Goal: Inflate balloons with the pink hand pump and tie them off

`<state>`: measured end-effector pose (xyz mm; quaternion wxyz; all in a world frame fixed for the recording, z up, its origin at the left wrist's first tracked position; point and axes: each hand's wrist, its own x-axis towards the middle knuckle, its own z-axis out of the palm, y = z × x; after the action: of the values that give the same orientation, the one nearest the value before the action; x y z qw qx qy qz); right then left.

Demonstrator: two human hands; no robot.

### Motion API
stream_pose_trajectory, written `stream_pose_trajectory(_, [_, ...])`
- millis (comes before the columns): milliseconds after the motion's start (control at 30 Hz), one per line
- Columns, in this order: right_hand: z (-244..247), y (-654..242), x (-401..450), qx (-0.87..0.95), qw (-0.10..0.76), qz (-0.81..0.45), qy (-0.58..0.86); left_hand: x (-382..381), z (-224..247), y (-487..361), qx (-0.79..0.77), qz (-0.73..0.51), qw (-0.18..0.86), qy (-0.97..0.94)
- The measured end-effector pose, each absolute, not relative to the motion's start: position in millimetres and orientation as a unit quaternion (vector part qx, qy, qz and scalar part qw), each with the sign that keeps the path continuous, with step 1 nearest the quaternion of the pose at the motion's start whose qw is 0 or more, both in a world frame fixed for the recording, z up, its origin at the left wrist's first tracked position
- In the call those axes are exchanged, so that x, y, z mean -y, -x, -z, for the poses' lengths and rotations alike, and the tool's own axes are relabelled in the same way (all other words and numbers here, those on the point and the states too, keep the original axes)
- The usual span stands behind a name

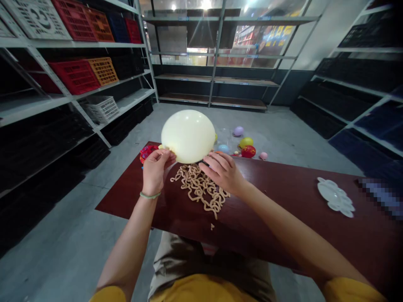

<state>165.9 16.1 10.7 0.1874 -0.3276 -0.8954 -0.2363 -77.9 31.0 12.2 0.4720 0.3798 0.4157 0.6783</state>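
A large pale yellow inflated balloon (188,135) is held up above the table, in front of me. My left hand (156,168) pinches it at its lower left, where the neck seems to be, with thumb and fingers closed. At its lower right is my right hand (226,171), fingers apart and slightly bent; the fingertips are at or close to the balloon's side, and contact is hard to make out. Below the balloon, a tangled heap of tan, curly, worm-like pieces (197,186) lies on the tabletop. One small bit (212,227) lies apart from it, nearer to me.
The dark red table (277,201) carries a white scalloped palette (336,196) on the right and a red patterned item (147,152) at far left. Beyond its far edge are several balloons, including a purple one (238,131). Shelving with crates (74,76) stands left.
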Motion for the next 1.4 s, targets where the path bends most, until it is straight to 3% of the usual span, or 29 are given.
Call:
stream_pose_trajectory(167, [24.7,-133.4,-39.4,0.92,0.098,0.157,0.347,-29.6,-7.6,108.8,-0.426,-0.71,0.44,-0.348])
stream_pose_trajectory(433, [44.2,-124.0,-56.4,0.944,0.091,0.085,0.304,-25.3,2.1,133.1,-0.441,-0.716,0.435,-0.322])
stream_pose_trajectory(633, [26.9,-140.8,-52.8,0.914,0.194,-0.037,0.354,-24.3,2.5,118.0,-0.435,-0.696,0.462,-0.338])
stream_pose_trajectory(800, [-21.1,-164.2,-43.7,0.825,0.314,-0.205,0.422,-27.7,-2.1,94.7,-0.41,-0.683,0.491,-0.353])
stream_pose_trajectory(933, [-60.3,-185.3,-33.5,0.781,0.354,-0.294,0.422,-29.9,-5.4,71.8,-0.396,-0.664,0.512,-0.373])
stream_pose_trajectory(1033, [-88.5,-200.4,-22.1,0.779,0.363,-0.286,0.424,-30.8,-7.9,53.4,-0.394,-0.65,0.511,-0.401])
stream_pose_trajectory(1167, [-135.3,-211.9,-3.1,0.803,0.375,-0.184,0.425,-29.5,-14.7,27.9,-0.391,-0.62,0.529,-0.428])
stream_pose_trajectory(1400, [-187.2,-202.7,-4.5,0.856,0.327,-0.079,0.393,-20.0,-27.2,-16.3,-0.369,-0.554,0.551,-0.503])
